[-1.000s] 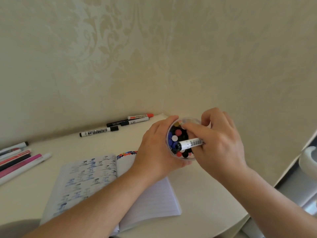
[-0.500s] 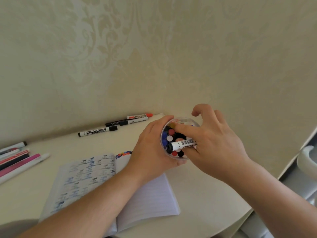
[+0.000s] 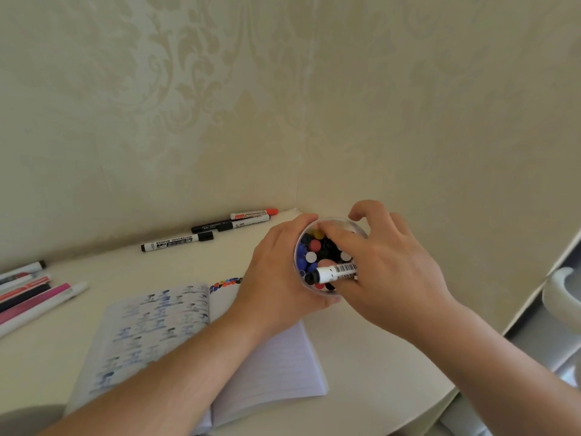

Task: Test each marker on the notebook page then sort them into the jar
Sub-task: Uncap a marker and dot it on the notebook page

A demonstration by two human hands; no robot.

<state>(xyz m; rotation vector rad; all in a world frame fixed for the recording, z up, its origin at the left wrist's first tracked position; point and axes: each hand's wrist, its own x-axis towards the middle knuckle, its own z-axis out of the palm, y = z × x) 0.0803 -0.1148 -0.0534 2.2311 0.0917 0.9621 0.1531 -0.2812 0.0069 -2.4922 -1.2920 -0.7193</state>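
A clear jar (image 3: 338,220) packed with several markers stands near the wall corner, and my left hand (image 3: 276,278) grips its left side. My right hand (image 3: 386,272) reaches over the jar's mouth and holds a white marker with a black cap (image 3: 333,273) lying across the marker ends inside. An open notebook (image 3: 151,328) lies in front of the jar, its left page covered in blue test marks, with coloured dots at the top of its right page (image 3: 226,283).
Several whiteboard markers (image 3: 176,242) lie along the wall at the back. More pens and markers (image 3: 34,294) are grouped at the left edge. The rounded table edge (image 3: 440,401) runs at the lower right, with a white chair part (image 3: 562,294) beyond it.
The jar and both hands have shifted slightly left. The white marker has sunk lower across the jar's mouth, and my right fingers have spread over the rim.
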